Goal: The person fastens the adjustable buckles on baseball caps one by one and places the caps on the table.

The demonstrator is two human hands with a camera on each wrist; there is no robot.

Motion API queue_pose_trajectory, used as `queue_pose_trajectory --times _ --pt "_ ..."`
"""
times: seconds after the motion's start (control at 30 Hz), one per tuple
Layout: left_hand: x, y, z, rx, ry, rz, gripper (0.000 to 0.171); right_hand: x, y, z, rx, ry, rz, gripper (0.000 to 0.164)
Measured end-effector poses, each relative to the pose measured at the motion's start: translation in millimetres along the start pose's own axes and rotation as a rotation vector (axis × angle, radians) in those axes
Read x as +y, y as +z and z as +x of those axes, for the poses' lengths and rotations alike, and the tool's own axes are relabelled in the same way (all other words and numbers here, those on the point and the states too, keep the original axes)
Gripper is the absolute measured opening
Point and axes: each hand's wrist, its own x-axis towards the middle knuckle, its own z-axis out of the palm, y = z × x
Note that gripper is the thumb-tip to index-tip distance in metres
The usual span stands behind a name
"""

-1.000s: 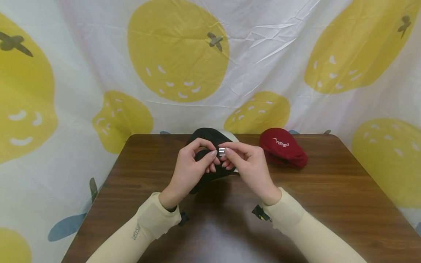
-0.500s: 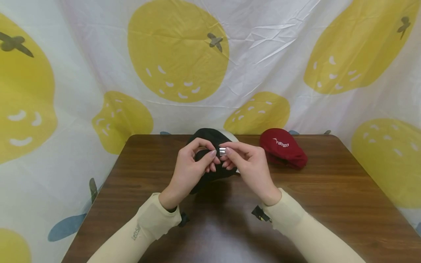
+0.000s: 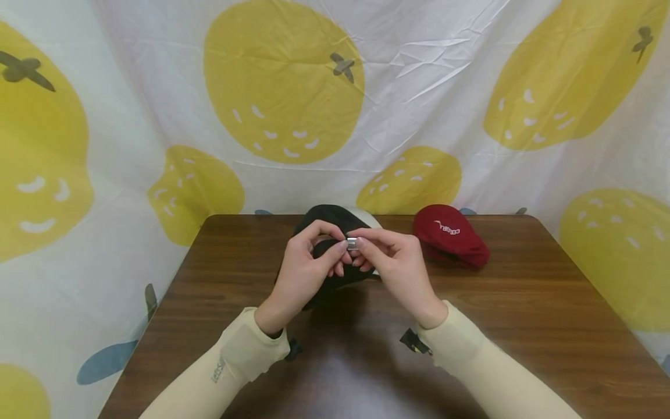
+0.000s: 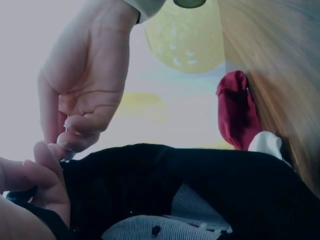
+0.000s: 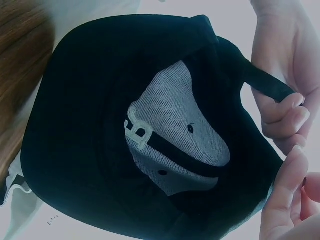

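Note:
A black cap [image 3: 331, 214] is held up over the table between both hands, its inside and pale mesh lining showing in the right wrist view. My left hand [image 3: 306, 259] pinches the cap's black back strap [image 5: 272, 86] between thumb and fingers. At the other side of the back opening, my right hand [image 3: 402, 265] pinches a small silver buckle [image 3: 352, 244] with thumb and forefinger. Left and right fingertips meet at the buckle. Whether the strap's tip is inside the buckle cannot be told.
A dark red cap [image 3: 450, 235] with white lettering rests at the back right of the brown wooden table [image 3: 523, 326]. Behind the black cap, a white fabric item [image 3: 369, 217] is partly hidden. A lemon-print cloth [image 3: 282, 75] hangs behind the table.
My left fingertips have shifted slightly right, closing the small gap to the buckle. The buckle has moved slightly down and left. The red cap has not moved.

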Motion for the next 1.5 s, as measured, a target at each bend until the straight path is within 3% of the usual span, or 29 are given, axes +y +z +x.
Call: queue_pose_trajectory --times 0.13,0.37,0.6,0.77,0.9,1.07,1.27,1.5 --pt "-1.0 -1.6 1.3 -0.028 0.001 0.036 0.014 12.5 -3.6 2.6 -0.016 0.027 0.018 0.020" --pt "-25.4 -8.7 6.3 -0.083 -0.024 0.078 0.021 23.5 -8.5 6.1 -0.031 0.092 0.068 0.020" --pt "-26.9 -7.5 5.7 -0.090 -0.030 0.126 0.021 20.5 -10.9 6.5 -0.029 0.155 0.047 0.025" --pt "-27.4 -6.2 4.5 -0.100 0.013 0.202 0.022 20.7 -15.6 6.7 -0.059 0.235 0.056 0.031" --pt "-30.0 -5.7 3.0 -0.129 0.097 0.308 0.023 22.0 -18.0 7.1 -0.093 0.294 0.091 0.037" --pt "-31.2 -5.6 1.4 -0.153 0.274 0.527 0.032 22.2 -19.3 7.9 -0.092 0.307 0.121 0.043" --pt "-27.9 -4.1 1.7 -0.070 0.462 0.790 0.024 22.2 -19.4 8.9 -0.058 0.313 0.130 0.047" --pt "-30.3 -4.8 -0.2 -0.027 0.584 0.973 0.021 22.6 -16.6 8.4 -0.069 0.325 0.149 0.042"
